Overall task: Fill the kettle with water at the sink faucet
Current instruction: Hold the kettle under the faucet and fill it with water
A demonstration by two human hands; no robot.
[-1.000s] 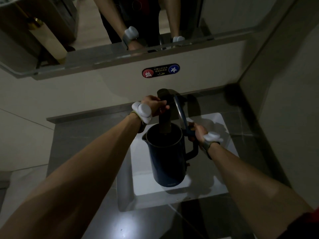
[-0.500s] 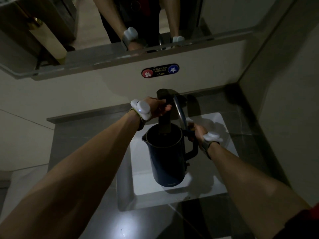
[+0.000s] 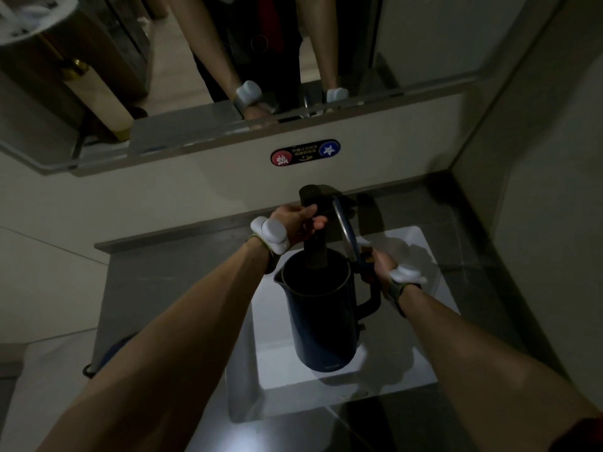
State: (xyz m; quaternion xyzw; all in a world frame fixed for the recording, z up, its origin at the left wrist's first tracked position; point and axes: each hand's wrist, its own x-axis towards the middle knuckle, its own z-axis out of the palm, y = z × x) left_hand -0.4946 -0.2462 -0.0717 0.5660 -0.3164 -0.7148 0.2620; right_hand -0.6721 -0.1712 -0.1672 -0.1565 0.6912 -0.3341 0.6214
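Observation:
A dark blue kettle (image 3: pixel 321 321) hangs over the white sink basin (image 3: pixel 408 363), its lid (image 3: pixel 346 230) flipped up on the right. My right hand (image 3: pixel 380 262) grips the top of the kettle's handle. The dark faucet (image 3: pixel 313 203) reaches down from the back wall, and its spout ends inside the kettle's open mouth. My left hand (image 3: pixel 298 220) is closed around the faucet near its lever. I cannot make out any water stream in the dim light.
A dark grey counter (image 3: pixel 156 301) surrounds the sink. A mirror (image 3: pixel 195 76) above reflects my arms. A red and blue hot/cold label (image 3: pixel 305 152) is on the wall beneath it. A wall (image 3: pixel 538 190) stands close on the right.
My left hand has shifted slightly on the faucet, the wrist turning a little. The kettle and my right hand stay where they were.

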